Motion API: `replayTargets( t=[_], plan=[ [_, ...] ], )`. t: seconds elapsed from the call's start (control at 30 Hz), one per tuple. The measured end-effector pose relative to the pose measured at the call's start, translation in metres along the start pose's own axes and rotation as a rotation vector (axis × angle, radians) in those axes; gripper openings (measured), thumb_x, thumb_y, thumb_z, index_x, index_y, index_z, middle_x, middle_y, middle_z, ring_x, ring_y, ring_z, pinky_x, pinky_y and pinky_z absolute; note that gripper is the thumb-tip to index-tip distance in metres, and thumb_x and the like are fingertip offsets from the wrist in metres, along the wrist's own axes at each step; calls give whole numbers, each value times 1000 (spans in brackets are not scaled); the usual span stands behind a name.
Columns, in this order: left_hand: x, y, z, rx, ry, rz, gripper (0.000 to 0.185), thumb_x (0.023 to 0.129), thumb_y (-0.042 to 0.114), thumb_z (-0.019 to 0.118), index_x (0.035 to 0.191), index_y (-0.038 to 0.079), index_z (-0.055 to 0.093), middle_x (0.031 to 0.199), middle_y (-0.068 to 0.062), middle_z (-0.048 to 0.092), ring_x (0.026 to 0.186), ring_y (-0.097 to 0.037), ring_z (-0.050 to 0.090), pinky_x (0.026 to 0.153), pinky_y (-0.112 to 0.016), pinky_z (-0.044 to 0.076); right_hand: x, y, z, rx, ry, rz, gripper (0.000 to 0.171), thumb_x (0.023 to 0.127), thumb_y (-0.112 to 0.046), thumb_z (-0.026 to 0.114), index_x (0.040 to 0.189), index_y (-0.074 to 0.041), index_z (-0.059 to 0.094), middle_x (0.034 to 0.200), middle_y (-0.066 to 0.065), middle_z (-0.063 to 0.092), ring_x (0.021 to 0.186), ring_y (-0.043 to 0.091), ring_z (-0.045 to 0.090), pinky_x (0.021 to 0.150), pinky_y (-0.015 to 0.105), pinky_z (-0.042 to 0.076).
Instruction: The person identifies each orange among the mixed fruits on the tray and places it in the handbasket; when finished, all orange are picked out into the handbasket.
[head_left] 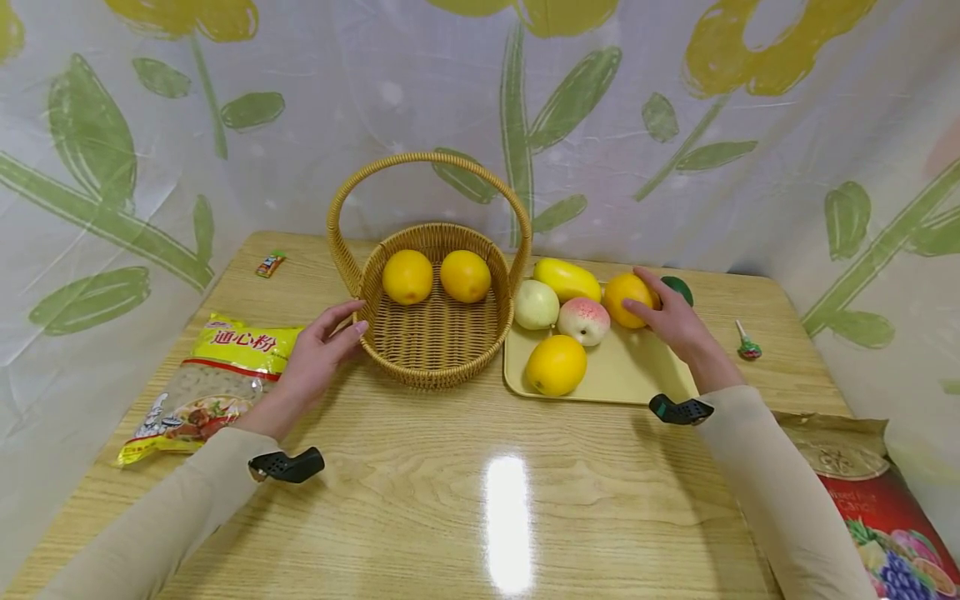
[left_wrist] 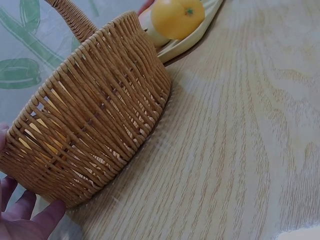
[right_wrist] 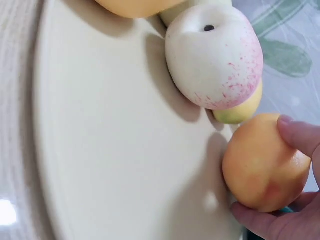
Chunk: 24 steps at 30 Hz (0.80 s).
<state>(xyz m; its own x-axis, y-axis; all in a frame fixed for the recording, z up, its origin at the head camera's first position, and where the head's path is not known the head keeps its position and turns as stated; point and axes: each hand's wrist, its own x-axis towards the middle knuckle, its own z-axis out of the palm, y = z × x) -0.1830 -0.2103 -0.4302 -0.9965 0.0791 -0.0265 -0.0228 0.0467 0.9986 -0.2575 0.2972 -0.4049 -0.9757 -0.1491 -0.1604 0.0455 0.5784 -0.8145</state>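
A wicker basket [head_left: 427, 362] with a tall arched handle stands on the table, two oranges [head_left: 407, 277] lying toward its back. At its left side my left hand [head_left: 318, 354] holds the basket, thumb by the rim and fingers against the outer weave [left_wrist: 90, 115]. My right hand [head_left: 671, 321] grips another orange [right_wrist: 262, 165] between thumb and fingers, at the back right of a cream tray [head_left: 622, 375]. On that tray are a peach [head_left: 583, 322], a pale green round fruit [head_left: 536, 305], a long yellow fruit [head_left: 567, 280] and an orange [head_left: 557, 365] near the front edge.
A dark green fruit [head_left: 677, 289] shows behind my right hand. Right of the tray lies a lollipop [head_left: 747, 343], with a red candy bag [head_left: 873, 500] nearer me. A pasta bag [head_left: 225, 383] and a small wrapped candy [head_left: 270, 264] lie left. A floral curtain [head_left: 300, 167] hangs behind.
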Motion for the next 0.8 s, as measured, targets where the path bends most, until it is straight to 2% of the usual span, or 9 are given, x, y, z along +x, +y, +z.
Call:
replayTargets(
  t=[0.17,0.37,0.63,0.8],
  plan=[
    [0,0,0,4,1,5,57,100,29,58,148,4,40,155,-11,31,140,-30,35,91,-16,50,-7,0,-1,-58,-7,-12,70,101,-37,55,158,-25,17,156,23,24,130,39,33,110,55,33],
    [0,-2,-1,-6,2,2,57,100,29,58,148,5,40,156,-10,30,140,-29,34,91,-16,50,-17,-1,-2,-133,-14,-47,68,101,-36,55,158,-20,20,155,24,26,134,43,31,113,60,24],
    [0,-1,0,10,1,-9,57,100,30,58,148,6,40,156,-9,29,140,-26,34,94,-20,50,-28,1,-4,-168,-32,-26,70,101,-41,54,158,-20,20,158,23,21,139,46,24,112,64,22],
    [1,0,0,13,6,-16,58,99,30,59,148,6,40,156,-9,30,141,-26,33,94,-20,50,-33,1,-5,-187,-43,-19,71,100,-42,53,158,-19,19,157,24,23,137,46,27,111,65,23]
  ],
)
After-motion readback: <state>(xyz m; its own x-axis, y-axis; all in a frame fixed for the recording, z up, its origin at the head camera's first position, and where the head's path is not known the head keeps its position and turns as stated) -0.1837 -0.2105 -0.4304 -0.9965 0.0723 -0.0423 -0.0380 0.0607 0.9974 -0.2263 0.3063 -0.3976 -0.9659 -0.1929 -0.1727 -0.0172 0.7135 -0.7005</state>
